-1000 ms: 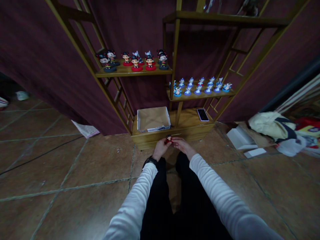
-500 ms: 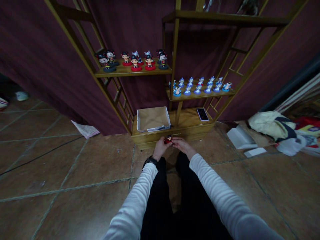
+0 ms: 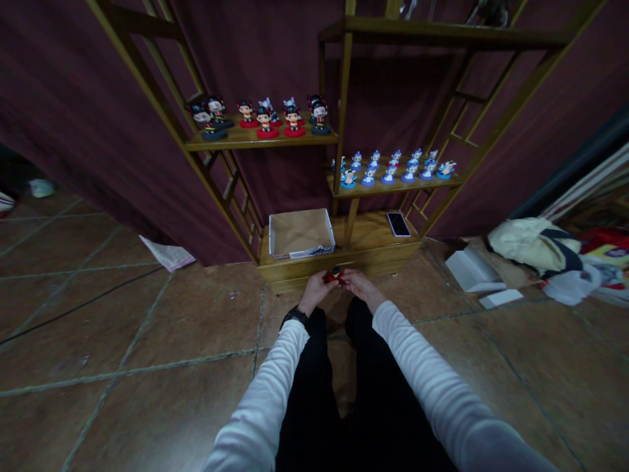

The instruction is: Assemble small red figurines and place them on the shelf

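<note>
Between my two hands, in front of the low cabinet, is a small figurine (image 3: 336, 274) with black hair and a red base. My left hand (image 3: 316, 288) pinches it from the left; a dark watch is on that wrist. From the right, my right hand (image 3: 361, 285) grips it with the fingertips. Just beyond the hands sits a shallow cardboard box (image 3: 301, 229) with white sides. Similar red-based figurines (image 3: 266, 123) stand on the upper left shelf with black-based ones (image 3: 319, 118).
Blue and white figurines (image 3: 388, 172) stand in two rows on the right shelf (image 3: 393, 190). A phone (image 3: 398, 224) lies on the cabinet top. On the floor at right are a white box (image 3: 474, 270) and bags (image 3: 535, 242). A cable (image 3: 88, 303) crosses the floor at left.
The figurine has turned in my hands and shifted slightly to the right. My right fingers have moved a little along its side. The shelves and box are unchanged.
</note>
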Demonstrator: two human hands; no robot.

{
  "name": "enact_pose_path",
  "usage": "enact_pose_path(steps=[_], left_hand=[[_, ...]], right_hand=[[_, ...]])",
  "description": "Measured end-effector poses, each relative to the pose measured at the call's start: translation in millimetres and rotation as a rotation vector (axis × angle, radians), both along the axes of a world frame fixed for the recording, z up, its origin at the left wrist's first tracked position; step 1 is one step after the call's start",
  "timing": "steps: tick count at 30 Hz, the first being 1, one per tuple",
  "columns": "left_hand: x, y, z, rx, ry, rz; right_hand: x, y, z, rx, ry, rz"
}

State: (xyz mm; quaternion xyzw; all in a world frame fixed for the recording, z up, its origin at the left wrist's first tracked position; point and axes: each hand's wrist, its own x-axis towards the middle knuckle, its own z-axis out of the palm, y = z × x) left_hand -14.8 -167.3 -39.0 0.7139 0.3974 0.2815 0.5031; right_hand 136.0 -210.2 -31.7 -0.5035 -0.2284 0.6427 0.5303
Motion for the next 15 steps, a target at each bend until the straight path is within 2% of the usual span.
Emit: enact_pose_path(steps=[3, 8, 15], left_hand=[[-0.8, 0.4, -0.1, 0.038, 0.056, 0.041], [-1.3, -0.5, 2.6, 0.119, 0.2, 0.188], [-0.3, -3.7, 6.5, 0.16, 0.247, 0.222]], right_hand=[[-0.3, 0.7, 0.2, 0.01, 0.006, -0.013], [-0.6, 0.5, -3.0, 0.01, 0.014, 0.003], [-1.3, -0.6, -7.5, 0.059, -0.01, 0.009]])
